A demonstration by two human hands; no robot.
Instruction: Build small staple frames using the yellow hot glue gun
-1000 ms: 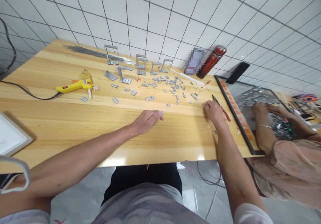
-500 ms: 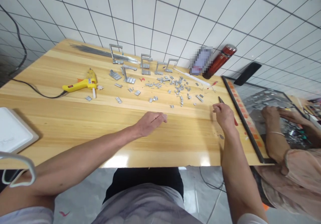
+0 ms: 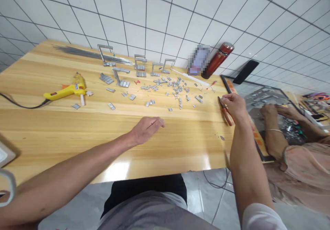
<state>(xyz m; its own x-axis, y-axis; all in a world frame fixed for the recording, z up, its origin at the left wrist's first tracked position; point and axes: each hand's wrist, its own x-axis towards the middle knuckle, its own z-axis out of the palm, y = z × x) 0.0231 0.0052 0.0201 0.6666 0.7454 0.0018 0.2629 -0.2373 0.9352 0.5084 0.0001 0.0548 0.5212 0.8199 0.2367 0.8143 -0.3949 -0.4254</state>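
My left hand hovers over the bare wood in the middle of the table, fingers pressed together; whatever they hold, if anything, is hidden. At the right, my right hand is closed in a pinch, and I cannot make out what is in it. Just left of that hand lie red-handled pliers. Small grey metal pieces are scattered beyond my hands. Behind them stand several grey bracket-shaped assemblies with slatted bases. A yellow glue gun rests at the left, its cord trailing off.
Thin rods lie along the tiled wall. A red thermos and a black phone-like slab are at the back right. A co-worker's hands work over a dark-framed panel. A white box sits at the left edge.
My right hand has moved up and to the right, uncovering the pliers. My left hand stays about where it was. The whole view has turned slightly rightward.
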